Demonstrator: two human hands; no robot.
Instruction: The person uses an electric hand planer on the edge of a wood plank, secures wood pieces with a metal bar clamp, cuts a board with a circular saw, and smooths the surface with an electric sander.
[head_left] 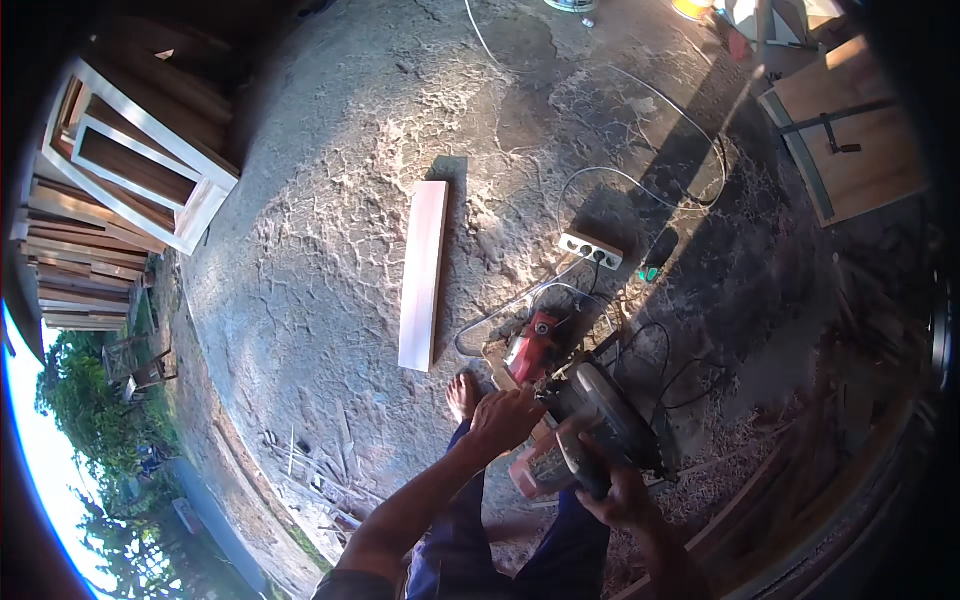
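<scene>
My right hand (618, 497) is wrapped round the rear handle of a circular saw (612, 405), which has a dark rounded guard and a reddish motor housing. My left hand (508, 415) is closed at the front left of the saw, beside a wooden piece (497, 367); what its fingers hold is hidden. Just beyond the left hand, a red power tool (535, 345) rests low among cables. A pale, flat wooden board (424, 275) lies on the floor ahead, left of the tools and apart from both hands.
A white power strip (590, 250) with plugged-in cords lies ahead, its cable (640, 195) looping across the rough floor. Near it is a dark, green-tipped tool (658, 255). Wooden frames (150, 160) lean at left; a clamped panel (850, 130) stands far right. Shavings surround my feet.
</scene>
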